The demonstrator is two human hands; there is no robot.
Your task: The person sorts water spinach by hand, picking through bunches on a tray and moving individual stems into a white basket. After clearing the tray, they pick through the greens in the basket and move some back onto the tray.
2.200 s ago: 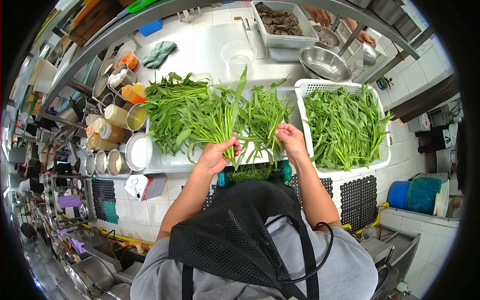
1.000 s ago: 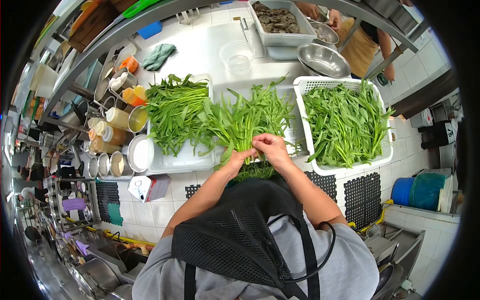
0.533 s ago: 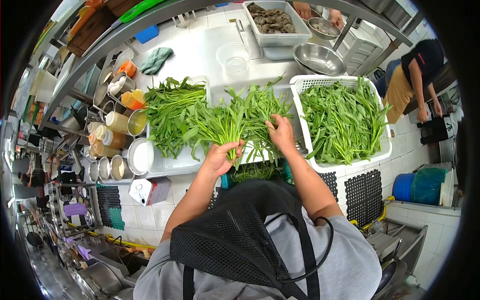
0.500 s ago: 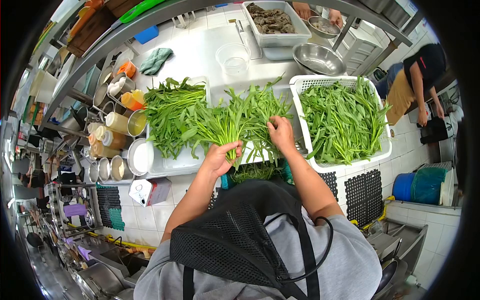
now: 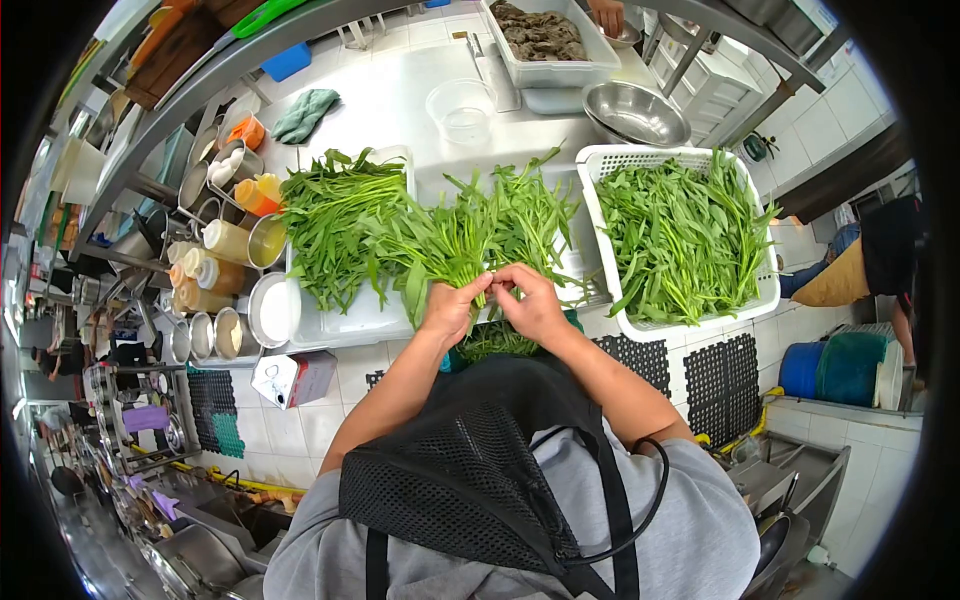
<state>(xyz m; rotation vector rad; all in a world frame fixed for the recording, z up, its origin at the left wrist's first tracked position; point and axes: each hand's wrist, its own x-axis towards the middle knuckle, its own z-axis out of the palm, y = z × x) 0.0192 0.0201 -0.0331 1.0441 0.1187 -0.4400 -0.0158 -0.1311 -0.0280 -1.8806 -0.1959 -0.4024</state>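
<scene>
My left hand [image 5: 452,307] is closed around the stems of a bunch of leafy greens [image 5: 445,240], whose leaves fan out away from me. Beside it, my right hand [image 5: 527,302] has its fingers pinched at the same stem ends, close to the left fingertips; what lies between them is too small to tell. More greens [image 5: 535,205] lie just beyond my hands in the middle tray [image 5: 590,262]. To the left, a pile of greens [image 5: 340,225] fills a white tray [image 5: 345,330]. On the right, a white perforated basket [image 5: 692,328] holds many greens.
A clear plastic tub [image 5: 461,112], a metal bowl [image 5: 636,112], a knife [image 5: 482,62] and a green cloth [image 5: 305,116] stand or lie farther back. Sauce bottles [image 5: 222,275] line the left side. Another person's hand [image 5: 607,15] is at the top; another person [image 5: 870,260] is at the right.
My right hand has moved left and toward me, from the loose greens to the stems at my left hand. The person at the right has shifted lower in the view.
</scene>
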